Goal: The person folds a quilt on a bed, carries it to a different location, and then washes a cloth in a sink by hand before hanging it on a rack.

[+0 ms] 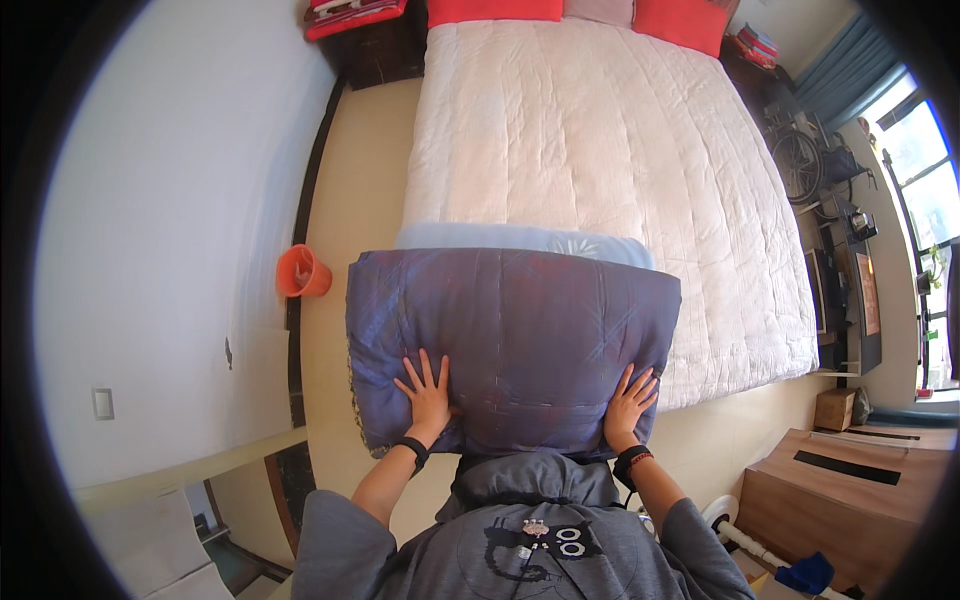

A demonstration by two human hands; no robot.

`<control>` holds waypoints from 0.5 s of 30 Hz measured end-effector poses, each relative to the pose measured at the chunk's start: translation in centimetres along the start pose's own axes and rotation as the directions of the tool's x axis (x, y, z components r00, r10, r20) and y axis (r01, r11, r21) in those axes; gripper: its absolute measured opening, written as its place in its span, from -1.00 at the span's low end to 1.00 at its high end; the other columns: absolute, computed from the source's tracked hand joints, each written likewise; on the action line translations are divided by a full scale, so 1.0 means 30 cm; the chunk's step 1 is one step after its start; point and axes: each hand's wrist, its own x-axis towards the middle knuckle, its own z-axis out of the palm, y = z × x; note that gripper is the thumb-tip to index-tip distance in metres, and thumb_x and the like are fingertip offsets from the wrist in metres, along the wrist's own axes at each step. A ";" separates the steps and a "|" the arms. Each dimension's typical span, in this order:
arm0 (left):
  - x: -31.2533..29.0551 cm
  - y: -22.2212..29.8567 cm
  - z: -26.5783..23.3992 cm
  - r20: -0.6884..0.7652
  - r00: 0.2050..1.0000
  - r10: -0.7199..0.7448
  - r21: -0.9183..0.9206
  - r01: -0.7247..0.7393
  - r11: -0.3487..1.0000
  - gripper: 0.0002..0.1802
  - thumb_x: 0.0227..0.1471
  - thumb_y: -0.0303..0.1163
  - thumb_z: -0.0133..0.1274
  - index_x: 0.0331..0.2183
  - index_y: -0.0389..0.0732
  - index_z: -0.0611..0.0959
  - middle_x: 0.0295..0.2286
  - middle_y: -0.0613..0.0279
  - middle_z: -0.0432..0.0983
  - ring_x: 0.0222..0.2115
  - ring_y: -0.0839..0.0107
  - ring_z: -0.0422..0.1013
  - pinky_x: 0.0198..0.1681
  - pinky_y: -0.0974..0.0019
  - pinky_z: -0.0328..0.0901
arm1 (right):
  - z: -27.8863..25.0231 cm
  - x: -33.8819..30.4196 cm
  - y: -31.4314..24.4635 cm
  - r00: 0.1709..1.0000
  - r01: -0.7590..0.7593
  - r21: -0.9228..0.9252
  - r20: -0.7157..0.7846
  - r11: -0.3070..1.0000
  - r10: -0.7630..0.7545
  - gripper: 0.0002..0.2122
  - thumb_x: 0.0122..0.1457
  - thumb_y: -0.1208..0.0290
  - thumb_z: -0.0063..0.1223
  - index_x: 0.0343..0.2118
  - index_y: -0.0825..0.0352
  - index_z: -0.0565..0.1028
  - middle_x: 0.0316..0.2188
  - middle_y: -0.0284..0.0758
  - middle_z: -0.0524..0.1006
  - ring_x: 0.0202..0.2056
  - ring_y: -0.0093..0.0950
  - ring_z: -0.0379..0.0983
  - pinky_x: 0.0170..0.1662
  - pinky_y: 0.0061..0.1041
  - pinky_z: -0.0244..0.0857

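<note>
Left hand (430, 402), right hand (626, 408) pressed flat on folded purple quilt (510, 335), fingers spread, likely steadying bulk.

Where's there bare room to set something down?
Bare: the white quilt between the red pillows and light-blue fabric; the floor strip between quilt and left wall, beyond the orange bin. Crowded: the quilt's near left, hidden by the purple bundle with left hand and right hand on it.

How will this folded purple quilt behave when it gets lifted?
The folded purple quilt will likely sag, given its soft, rounded folds. Its faintly shiny cover may feel slippery under the spread left hand and right hand. Looking thickly padded, it's perhaps light for its size.
</note>
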 end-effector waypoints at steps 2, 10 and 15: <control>-0.003 0.010 -0.030 -0.005 1.000 0.006 -0.030 -0.006 1.000 0.29 -0.54 -0.03 0.31 0.17 0.00 -0.09 0.15 -0.16 -0.44 0.12 -0.34 -0.45 -0.07 -0.55 -0.28 | -0.004 0.027 0.015 0.999 -0.034 0.036 -0.030 0.999 0.035 -0.40 0.07 0.48 -0.28 0.20 0.30 -0.14 0.15 0.13 -0.14 0.14 0.05 -0.11 0.11 0.04 -0.15; -0.014 -0.086 -0.260 -0.090 0.976 0.200 -0.412 -0.219 0.884 0.06 -0.45 -0.19 0.31 0.11 -0.08 0.13 0.14 0.02 -0.13 0.14 -0.10 -0.21 0.03 -0.35 -0.19 | -0.283 0.099 0.313 0.988 0.138 0.569 -0.020 0.811 -0.154 -0.28 -0.21 0.57 -0.06 0.15 0.16 0.08 0.12 -0.03 0.02 0.10 -0.03 -0.06 0.11 -0.16 -0.08; 0.110 -0.368 -0.421 -0.231 0.864 -0.447 -0.752 0.133 0.645 -0.05 -0.31 -0.25 0.27 0.05 -0.37 0.14 0.05 -0.15 0.06 0.09 0.14 0.03 0.10 0.23 -0.01 | -0.236 0.346 0.593 0.901 -0.425 0.905 0.423 0.004 -0.096 -0.31 -0.10 0.16 0.07 0.14 0.18 0.10 0.11 -0.23 0.12 0.11 -0.33 0.03 0.07 -0.13 -0.08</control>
